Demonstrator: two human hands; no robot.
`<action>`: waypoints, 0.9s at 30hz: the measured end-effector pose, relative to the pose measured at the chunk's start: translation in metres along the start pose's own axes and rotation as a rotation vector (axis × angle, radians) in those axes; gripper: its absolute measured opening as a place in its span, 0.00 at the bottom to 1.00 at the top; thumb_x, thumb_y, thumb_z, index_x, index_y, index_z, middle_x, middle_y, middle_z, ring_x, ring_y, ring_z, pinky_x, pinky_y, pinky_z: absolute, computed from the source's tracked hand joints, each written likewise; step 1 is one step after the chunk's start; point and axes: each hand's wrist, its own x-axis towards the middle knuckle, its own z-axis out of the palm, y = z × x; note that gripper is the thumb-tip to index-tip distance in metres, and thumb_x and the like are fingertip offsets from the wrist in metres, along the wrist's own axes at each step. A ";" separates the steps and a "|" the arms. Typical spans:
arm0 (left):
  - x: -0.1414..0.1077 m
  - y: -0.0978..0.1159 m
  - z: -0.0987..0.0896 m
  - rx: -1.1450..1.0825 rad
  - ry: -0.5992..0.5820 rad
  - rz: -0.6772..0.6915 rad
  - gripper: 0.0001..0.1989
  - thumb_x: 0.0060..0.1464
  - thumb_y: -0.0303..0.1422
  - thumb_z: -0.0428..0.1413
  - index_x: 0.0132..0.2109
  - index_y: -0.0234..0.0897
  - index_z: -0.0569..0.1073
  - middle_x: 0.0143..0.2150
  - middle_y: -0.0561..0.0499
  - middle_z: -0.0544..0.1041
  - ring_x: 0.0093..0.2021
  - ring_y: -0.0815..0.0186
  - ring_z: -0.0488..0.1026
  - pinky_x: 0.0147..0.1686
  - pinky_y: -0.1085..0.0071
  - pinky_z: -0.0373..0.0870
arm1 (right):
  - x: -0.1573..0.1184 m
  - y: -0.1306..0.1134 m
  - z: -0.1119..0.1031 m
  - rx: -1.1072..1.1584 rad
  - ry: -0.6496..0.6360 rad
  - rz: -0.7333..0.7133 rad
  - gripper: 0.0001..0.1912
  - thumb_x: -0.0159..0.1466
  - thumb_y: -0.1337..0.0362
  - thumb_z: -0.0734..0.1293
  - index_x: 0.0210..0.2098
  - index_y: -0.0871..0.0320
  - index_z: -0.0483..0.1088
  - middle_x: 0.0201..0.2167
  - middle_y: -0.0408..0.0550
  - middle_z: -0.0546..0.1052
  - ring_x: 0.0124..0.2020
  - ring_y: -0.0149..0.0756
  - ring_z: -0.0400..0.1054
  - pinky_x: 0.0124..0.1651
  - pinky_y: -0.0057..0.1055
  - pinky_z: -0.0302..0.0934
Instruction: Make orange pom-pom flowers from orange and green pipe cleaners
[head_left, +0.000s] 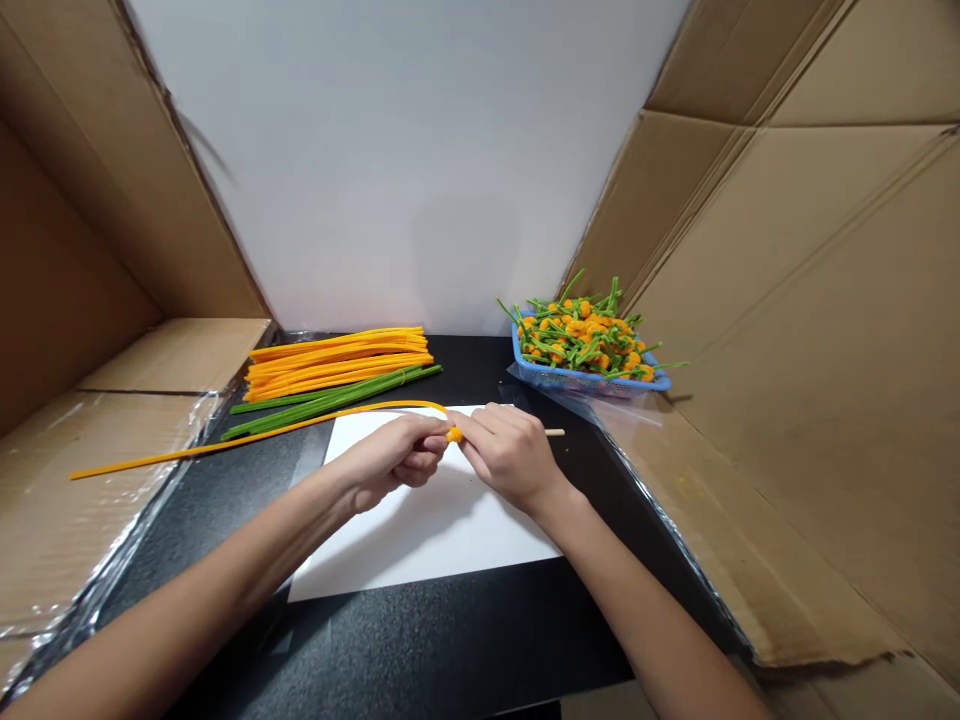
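Over the white sheet, my left hand is closed, its thumb and fingers pinched at one side of a small orange coil. My right hand is closed from the other side, index finger against the coil. A thin pale stick pokes out past the right hand; the rest of it is hidden by the fingers. From the coil, a long orange pipe cleaner arches over the left hand and trails off to the left. Exactly what the left fingertips grip is partly hidden.
Bundles of orange pipe cleaners and green pipe cleaners lie at the back left. A blue basket of orange-and-green pieces stands at the back right. White paper covers part of the black table. Cardboard walls flank both sides.
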 end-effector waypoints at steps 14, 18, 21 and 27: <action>0.003 -0.007 -0.032 1.620 0.352 0.996 0.16 0.68 0.42 0.45 0.42 0.36 0.70 0.34 0.48 0.74 0.33 0.64 0.71 0.28 0.70 0.60 | 0.001 0.003 -0.003 0.403 -0.158 0.280 0.11 0.66 0.70 0.62 0.28 0.59 0.72 0.26 0.43 0.75 0.26 0.30 0.63 0.31 0.28 0.48; 0.008 -0.013 -0.039 1.741 0.293 1.221 0.08 0.68 0.33 0.47 0.41 0.37 0.68 0.30 0.53 0.72 0.28 0.69 0.67 0.27 0.70 0.58 | 0.004 0.003 -0.009 0.509 -0.236 0.243 0.13 0.62 0.74 0.62 0.22 0.59 0.68 0.20 0.39 0.68 0.22 0.28 0.57 0.29 0.28 0.45; 0.009 -0.016 -0.040 1.769 0.267 1.287 0.06 0.68 0.32 0.48 0.41 0.37 0.68 0.31 0.53 0.73 0.27 0.69 0.65 0.26 0.70 0.56 | 0.004 0.004 -0.010 0.565 -0.295 0.233 0.13 0.61 0.76 0.62 0.23 0.58 0.67 0.20 0.39 0.68 0.23 0.29 0.58 0.30 0.27 0.46; 0.007 -0.018 -0.035 1.715 0.258 1.230 0.13 0.68 0.29 0.44 0.34 0.37 0.68 0.26 0.53 0.72 0.24 0.69 0.63 0.26 0.69 0.54 | 0.003 0.001 -0.009 0.539 -0.329 0.198 0.13 0.64 0.72 0.63 0.23 0.59 0.66 0.21 0.40 0.69 0.23 0.29 0.58 0.30 0.28 0.45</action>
